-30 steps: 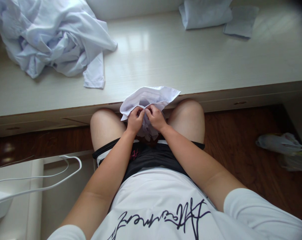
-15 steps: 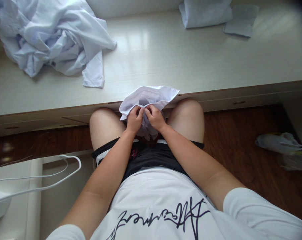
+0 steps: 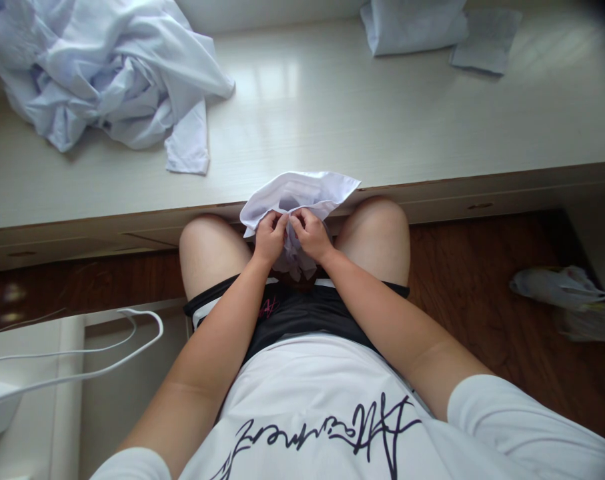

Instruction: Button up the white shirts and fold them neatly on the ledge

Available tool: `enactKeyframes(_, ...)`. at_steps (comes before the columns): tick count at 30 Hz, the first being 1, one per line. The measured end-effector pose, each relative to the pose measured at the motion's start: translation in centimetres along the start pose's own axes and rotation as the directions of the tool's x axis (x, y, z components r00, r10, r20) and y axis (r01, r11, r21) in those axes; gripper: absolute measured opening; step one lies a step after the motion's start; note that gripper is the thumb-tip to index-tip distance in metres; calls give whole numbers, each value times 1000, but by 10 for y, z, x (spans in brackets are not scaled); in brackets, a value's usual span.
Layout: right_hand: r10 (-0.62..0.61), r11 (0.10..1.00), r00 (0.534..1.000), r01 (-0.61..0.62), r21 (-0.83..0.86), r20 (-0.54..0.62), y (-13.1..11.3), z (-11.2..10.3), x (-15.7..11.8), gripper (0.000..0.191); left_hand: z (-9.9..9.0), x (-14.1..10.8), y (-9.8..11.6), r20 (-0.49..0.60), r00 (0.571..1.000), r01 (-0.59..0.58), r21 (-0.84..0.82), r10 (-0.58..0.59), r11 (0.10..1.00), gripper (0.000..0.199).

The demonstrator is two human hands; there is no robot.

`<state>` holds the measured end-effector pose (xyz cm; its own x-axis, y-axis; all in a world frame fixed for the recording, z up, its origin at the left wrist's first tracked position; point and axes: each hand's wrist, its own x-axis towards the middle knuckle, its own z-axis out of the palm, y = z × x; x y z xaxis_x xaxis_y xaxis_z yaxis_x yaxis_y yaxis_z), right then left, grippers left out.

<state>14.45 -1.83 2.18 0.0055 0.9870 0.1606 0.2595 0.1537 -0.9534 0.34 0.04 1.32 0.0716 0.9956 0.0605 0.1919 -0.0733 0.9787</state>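
A white shirt [image 3: 302, 188] hangs between my knees, its collar spread upward and its pointed corners reaching out to either side. My left hand [image 3: 271, 235] pinches the collar's near edge close to the middle. Right beside it, my right hand [image 3: 308, 233] pinches the same edge, the fingertips of both hands nearly touching. Whatever small part sits between the fingertips is too small to make out. Below the hands, the rest of the cloth bunches downward, mostly hidden by my hands and wrists.
A crumpled heap of white clothing [image 3: 112, 80] lies on the pale ledge [image 3: 302, 120] at left. Folded white cloth [image 3: 415, 27] and a flat grey-white piece [image 3: 487, 41] lie at back right. Plastic bags [image 3: 562, 288] rest on the floor; a white cable [image 3: 107, 370] loops at left.
Both hands stay at the collar with almost no movement. The shirt's left collar corner has lifted very slightly, and the view has shifted a little.
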Motion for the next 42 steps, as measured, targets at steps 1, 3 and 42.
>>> enactKeyframes(1,0,1000,1000,0,5,0,0,0,0,26,0,0,0,2,1000,8,-13,-7,1000,26)
enactKeyframes(3,2,1000,1000,-2,12,0,1,0,0,26,0,0,0,5,1000,27,-33,-27,999,27)
enactKeyframes(42,-5,1000,999,5,16,42,-1,-1,0,25,-2,2,5,101,968,249,-223,-232,942,37)
